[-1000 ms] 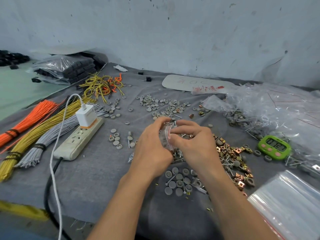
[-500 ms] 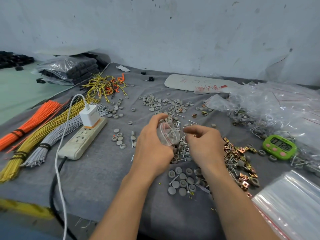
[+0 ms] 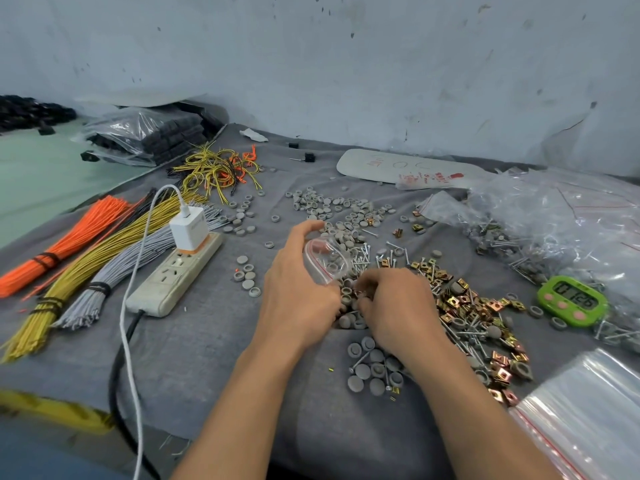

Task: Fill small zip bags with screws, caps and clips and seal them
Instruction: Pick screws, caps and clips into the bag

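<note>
My left hand (image 3: 298, 296) holds a small clear zip bag with a red seal strip (image 3: 325, 259), mouth open, just above the grey table (image 3: 207, 341). My right hand (image 3: 398, 303) curls into the heap of round grey caps (image 3: 349, 320) and silver screws (image 3: 360, 261) beside it; what it grips I cannot tell.

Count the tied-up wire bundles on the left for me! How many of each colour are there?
orange bundle: 1
yellow bundle: 1
grey bundle: 1
Total: 3
</note>
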A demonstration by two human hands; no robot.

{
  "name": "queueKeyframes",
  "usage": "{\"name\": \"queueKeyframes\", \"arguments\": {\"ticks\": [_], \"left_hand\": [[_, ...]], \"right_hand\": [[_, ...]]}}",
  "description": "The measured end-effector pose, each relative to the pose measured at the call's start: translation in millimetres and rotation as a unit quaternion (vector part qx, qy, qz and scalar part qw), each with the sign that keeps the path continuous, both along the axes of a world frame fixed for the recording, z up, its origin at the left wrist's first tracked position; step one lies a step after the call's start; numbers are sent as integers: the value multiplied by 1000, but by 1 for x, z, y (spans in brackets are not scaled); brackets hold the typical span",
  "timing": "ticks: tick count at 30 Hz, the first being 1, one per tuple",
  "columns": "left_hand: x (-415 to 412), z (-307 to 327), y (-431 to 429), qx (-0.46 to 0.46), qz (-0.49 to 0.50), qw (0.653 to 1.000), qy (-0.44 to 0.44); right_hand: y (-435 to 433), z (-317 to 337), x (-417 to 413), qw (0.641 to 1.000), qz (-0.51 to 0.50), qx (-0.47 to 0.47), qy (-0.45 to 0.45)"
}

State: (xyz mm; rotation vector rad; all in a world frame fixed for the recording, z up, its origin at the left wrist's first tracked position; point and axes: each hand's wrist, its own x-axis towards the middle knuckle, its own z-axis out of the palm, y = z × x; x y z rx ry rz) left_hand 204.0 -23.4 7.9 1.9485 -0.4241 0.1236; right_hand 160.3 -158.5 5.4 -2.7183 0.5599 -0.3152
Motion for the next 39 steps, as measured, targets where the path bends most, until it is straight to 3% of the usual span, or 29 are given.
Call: {"name": "queueKeyframes", "arguments": {"ticks": [3,6,10,13,18,23,25,30,32,37,39], "left_hand": [[0,1,1,2,1,1000,2],[0,0,1,6,3,1000,4],[0,-2,0,15,3,1000,-7],[-1,-3,-4,23,2,1000,-11],[-2,-3,-6,29,1,1000,-1],[-2,-3,-8,41,5,999,-3],[-3,-4,-9,47,3,999,4],[-6,-6,-13,42,-16,999,19],[-5,-7,-13,32,-18,999,13],[1,-7,-10,6,4,1000,9],[3,-7,-8,-13,5,1000,15]], "right_hand": [[-2,-2,1,1000,4,-5,4],[-4,-6,1,994,-27,69,-82],[-10,-4,1,950,-44,213,-225],[-12,2,3,912,-42,302,-275],[-12,2,2,912,-44,298,-278],[-10,13,-1,831,-7,424,-360],[-5,17,-2,839,51,418,-345],[13,14,4,901,120,327,-258],[15,14,5,901,127,327,-255],[-4,13,3,853,27,404,-328],[-12,8,4,875,-29,374,-308]]}}
